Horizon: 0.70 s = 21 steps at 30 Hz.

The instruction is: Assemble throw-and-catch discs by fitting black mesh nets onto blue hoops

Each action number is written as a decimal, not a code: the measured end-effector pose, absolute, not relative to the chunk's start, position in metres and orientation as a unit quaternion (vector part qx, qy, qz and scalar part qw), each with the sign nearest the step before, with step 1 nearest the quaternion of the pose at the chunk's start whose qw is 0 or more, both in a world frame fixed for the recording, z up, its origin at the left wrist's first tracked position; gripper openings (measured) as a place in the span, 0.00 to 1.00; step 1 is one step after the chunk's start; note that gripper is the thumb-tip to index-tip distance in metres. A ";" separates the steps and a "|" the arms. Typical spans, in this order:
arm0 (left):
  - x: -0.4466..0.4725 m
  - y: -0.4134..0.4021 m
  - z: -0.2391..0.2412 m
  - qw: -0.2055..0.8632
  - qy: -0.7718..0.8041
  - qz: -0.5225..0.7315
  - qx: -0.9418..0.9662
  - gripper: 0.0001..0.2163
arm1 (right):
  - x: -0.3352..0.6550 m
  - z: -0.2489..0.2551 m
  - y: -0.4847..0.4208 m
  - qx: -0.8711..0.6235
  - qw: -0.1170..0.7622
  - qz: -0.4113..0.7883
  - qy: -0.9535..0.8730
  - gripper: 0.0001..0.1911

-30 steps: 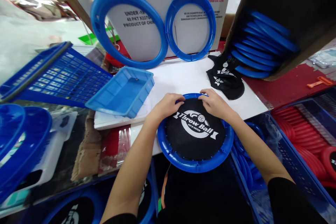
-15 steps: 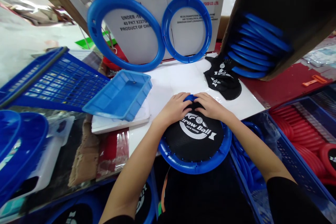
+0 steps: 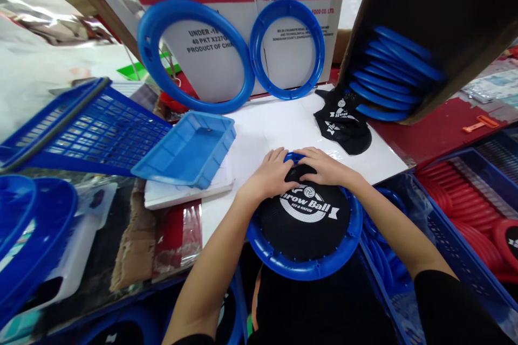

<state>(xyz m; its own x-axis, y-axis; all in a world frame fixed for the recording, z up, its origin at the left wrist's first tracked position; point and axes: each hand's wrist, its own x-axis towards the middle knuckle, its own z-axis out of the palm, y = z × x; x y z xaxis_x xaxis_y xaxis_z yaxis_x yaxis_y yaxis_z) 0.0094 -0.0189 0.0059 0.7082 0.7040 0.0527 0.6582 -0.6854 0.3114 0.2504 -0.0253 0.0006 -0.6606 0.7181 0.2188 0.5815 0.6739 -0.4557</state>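
Note:
A round blue-rimmed throw disc [image 3: 309,242] with black printed fabric stretched across it lies at the table's front edge, close to my body. My left hand [image 3: 273,173] grips its far rim from the left, thumb resting on the fabric. Just right of it, my right hand [image 3: 319,166] holds the same far rim, its thumb also on the black fabric. A short piece of blue rim shows between the hands. Beyond it on the white board lie loose black fabric covers [image 3: 343,124]. Two blue rings, a larger one [image 3: 144,38] and a smaller one [image 3: 254,48], lean against a carton.
A shallow blue tray [image 3: 182,145] and a blue basket [image 3: 93,129] stand left. At right, a tilted carton [image 3: 461,59] holds several blue rings [image 3: 392,75]. Crates below hold red rings [image 3: 465,205] and blue ones. An orange tool [image 3: 481,124] lies on the red surface.
The disc has shifted slightly toward my body, with both hands still on its far rim. The view has tilted a little; the surrounding things stay in place.

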 end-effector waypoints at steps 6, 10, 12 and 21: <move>0.014 -0.013 0.010 0.193 0.379 0.183 0.886 0.10 | 0.252 0.003 -0.017 -0.369 0.261 0.260 -0.853 0.04; 0.015 -0.003 0.008 0.254 0.399 0.256 0.843 0.04 | 0.249 0.008 -0.008 -0.379 0.266 0.270 -0.844 0.03; 0.015 0.001 0.005 0.295 0.416 0.291 0.809 0.02 | 0.248 0.009 -0.004 -0.384 0.277 0.291 -0.832 0.03; 0.013 0.015 -0.001 0.421 0.410 0.324 0.741 0.06 | 0.246 0.000 0.005 -0.395 0.325 0.347 -0.786 0.07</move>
